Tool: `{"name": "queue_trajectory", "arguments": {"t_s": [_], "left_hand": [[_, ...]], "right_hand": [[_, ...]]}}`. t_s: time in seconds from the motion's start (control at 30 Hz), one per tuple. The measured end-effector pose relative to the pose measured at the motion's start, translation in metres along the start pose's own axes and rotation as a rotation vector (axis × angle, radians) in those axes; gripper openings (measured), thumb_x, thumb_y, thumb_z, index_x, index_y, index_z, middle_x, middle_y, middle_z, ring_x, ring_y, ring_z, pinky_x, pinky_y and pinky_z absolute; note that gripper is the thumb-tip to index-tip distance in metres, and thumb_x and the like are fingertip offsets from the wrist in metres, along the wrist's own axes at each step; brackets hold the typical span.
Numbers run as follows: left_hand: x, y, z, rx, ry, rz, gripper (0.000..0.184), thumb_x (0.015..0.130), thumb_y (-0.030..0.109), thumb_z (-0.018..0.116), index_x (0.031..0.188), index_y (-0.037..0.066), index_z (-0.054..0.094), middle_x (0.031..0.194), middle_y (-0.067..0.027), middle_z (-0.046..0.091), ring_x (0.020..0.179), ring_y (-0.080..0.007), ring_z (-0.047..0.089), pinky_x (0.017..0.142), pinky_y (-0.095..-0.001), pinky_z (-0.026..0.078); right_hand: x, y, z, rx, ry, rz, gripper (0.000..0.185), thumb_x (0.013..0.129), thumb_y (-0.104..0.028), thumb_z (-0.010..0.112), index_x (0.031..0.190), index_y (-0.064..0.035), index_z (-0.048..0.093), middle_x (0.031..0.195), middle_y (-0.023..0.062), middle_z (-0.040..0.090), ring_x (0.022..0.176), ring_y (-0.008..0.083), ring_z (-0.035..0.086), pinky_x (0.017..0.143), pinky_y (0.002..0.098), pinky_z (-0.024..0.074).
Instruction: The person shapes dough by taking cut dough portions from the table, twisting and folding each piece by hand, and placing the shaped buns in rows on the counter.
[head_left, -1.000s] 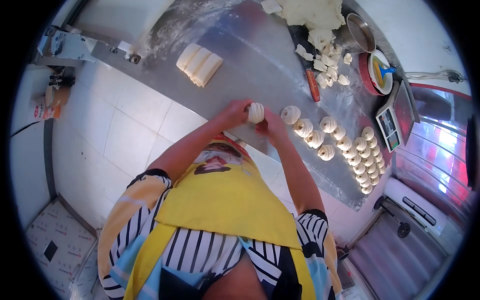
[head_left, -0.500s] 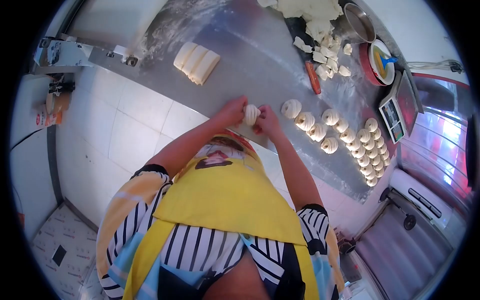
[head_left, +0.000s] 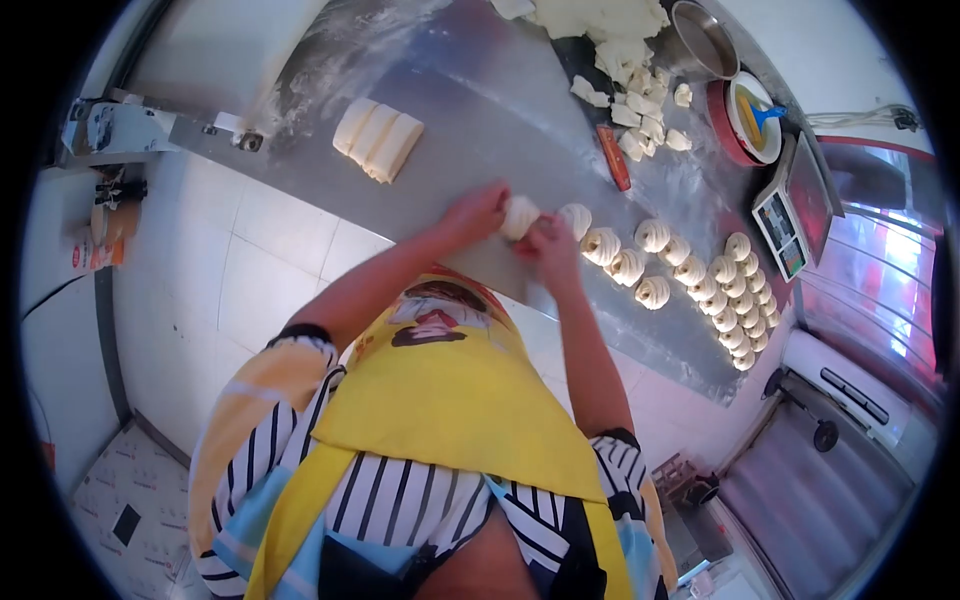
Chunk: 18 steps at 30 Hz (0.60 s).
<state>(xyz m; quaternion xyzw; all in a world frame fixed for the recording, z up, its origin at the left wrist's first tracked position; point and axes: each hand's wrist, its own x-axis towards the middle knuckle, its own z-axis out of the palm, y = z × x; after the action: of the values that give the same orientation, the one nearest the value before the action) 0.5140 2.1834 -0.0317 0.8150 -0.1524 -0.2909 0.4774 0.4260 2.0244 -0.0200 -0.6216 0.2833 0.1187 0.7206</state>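
A pale coiled dough roll (head_left: 519,217) is held between my two hands, above the metal table near its front edge. My left hand (head_left: 477,214) grips it from the left with curled fingers. On its right side, the fingers of my right hand (head_left: 550,243) pinch it. Just right of my right hand lies another coiled roll (head_left: 575,220), partly covered by the fingers. More coiled rolls (head_left: 653,236) run to the right and end in a tight cluster (head_left: 740,300). Cut dough strips (head_left: 377,138) lie side by side to the upper left of my hands.
A red-handled knife (head_left: 613,157) lies beyond the rolls, beside torn dough pieces (head_left: 646,110) and a large dough sheet (head_left: 602,25). Along the right edge are a metal bowl (head_left: 704,40), a white bowl with a blue-handled brush (head_left: 768,113) and a scale (head_left: 781,236).
Both hands have moved right with the held dough roll, closer to the nearest roll on the table. The view has shifted slightly.
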Motion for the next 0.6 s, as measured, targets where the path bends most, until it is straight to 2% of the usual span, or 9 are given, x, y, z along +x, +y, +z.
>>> {"name": "queue_trajectory", "arguments": {"t_s": [0.07, 0.1, 0.2, 0.23, 0.33, 0.43, 0.5, 0.6], "left_hand": [[0.031, 0.005, 0.011, 0.138, -0.006, 0.096, 0.023, 0.076, 0.008, 0.058, 0.097, 0.005, 0.050, 0.084, -0.0189, 0.061, 0.080, -0.0371, 0.059, 0.069, -0.0425, 0.046], [0.048, 0.005, 0.016, 0.209, -0.005, 0.153, 0.023, 0.076, 0.008, 0.058, 0.097, 0.005, 0.051, 0.084, -0.0186, 0.061, 0.080, -0.0365, 0.060, 0.069, -0.0423, 0.046], [0.067, 0.000, 0.029, 0.328, -0.023, 0.156, 0.020, 0.082, 0.016, 0.054, 0.097, 0.003, 0.051, 0.089, -0.0198, 0.062, 0.083, -0.0405, 0.059, 0.072, -0.0459, 0.046], [0.066, -0.005, 0.030, 0.278, -0.069, 0.130, 0.021, 0.082, 0.017, 0.054, 0.098, 0.003, 0.051, 0.087, -0.0191, 0.062, 0.080, -0.0376, 0.060, 0.069, -0.0444, 0.046], [0.041, 0.004, -0.008, 0.086, -0.148, 0.075, 0.024, 0.084, 0.019, 0.056, 0.100, 0.003, 0.052, 0.082, -0.0158, 0.063, 0.070, -0.0280, 0.063, 0.059, -0.0385, 0.048], [-0.008, -0.023, -0.036, -0.207, -0.200, -0.022, 0.027, 0.084, 0.016, 0.056, 0.106, 0.003, 0.051, 0.078, -0.0101, 0.062, 0.062, -0.0183, 0.062, 0.052, -0.0307, 0.047], [-0.042, -0.031, -0.056, -0.375, -0.194, -0.213, 0.033, 0.082, 0.010, 0.056, 0.113, 0.003, 0.049, 0.077, -0.0059, 0.061, 0.061, -0.0142, 0.061, 0.054, -0.0271, 0.047], [-0.066, -0.064, -0.065, -0.653, -0.087, -0.285, 0.027, 0.087, 0.015, 0.055, 0.110, 0.002, 0.051, 0.078, -0.0077, 0.062, 0.060, -0.0138, 0.061, 0.049, -0.0257, 0.046]], "right_hand": [[-0.021, -0.028, -0.027, 0.024, 0.099, -0.076, 0.033, 0.088, -0.008, 0.053, 0.119, 0.0009, 0.045, 0.093, 0.0122, 0.063, 0.079, 0.0181, 0.063, 0.066, 0.0290, 0.0538], [-0.026, -0.028, -0.043, -0.015, 0.129, -0.075, 0.033, 0.087, -0.009, 0.055, 0.118, 0.0008, 0.047, 0.095, 0.0120, 0.062, 0.079, 0.0171, 0.062, 0.064, 0.0282, 0.0536], [-0.028, -0.042, -0.055, -0.140, 0.207, -0.136, 0.034, 0.086, -0.011, 0.057, 0.117, 0.0005, 0.049, 0.096, 0.0110, 0.060, 0.079, 0.0155, 0.061, 0.063, 0.0263, 0.0527], [-0.030, -0.047, -0.050, -0.185, 0.219, -0.156, 0.034, 0.086, -0.011, 0.058, 0.116, 0.0004, 0.049, 0.095, 0.0107, 0.060, 0.080, 0.0151, 0.061, 0.063, 0.0258, 0.0523], [0.001, -0.074, -0.008, -0.191, 0.051, -0.186, 0.033, 0.085, -0.014, 0.060, 0.114, -0.0005, 0.053, 0.094, 0.0083, 0.060, 0.081, 0.0133, 0.060, 0.063, 0.0236, 0.0506], [0.075, -0.080, 0.060, -0.537, -0.145, -0.291, 0.047, 0.074, -0.031, 0.070, 0.106, 0.0009, 0.059, 0.099, 0.0132, 0.061, 0.085, 0.0225, 0.061, 0.074, 0.0316, 0.0496], [0.123, -0.079, 0.117, -0.731, -0.238, -0.329, 0.057, 0.068, -0.038, 0.072, 0.106, 0.0021, 0.060, 0.105, 0.0185, 0.059, 0.090, 0.0297, 0.059, 0.080, 0.0363, 0.0475], [0.171, -0.075, 0.184, -1.058, -0.309, -0.295, 0.061, 0.064, -0.038, 0.074, 0.107, 0.0028, 0.059, 0.107, 0.0200, 0.058, 0.094, 0.0324, 0.058, 0.082, 0.0385, 0.0466]]}}
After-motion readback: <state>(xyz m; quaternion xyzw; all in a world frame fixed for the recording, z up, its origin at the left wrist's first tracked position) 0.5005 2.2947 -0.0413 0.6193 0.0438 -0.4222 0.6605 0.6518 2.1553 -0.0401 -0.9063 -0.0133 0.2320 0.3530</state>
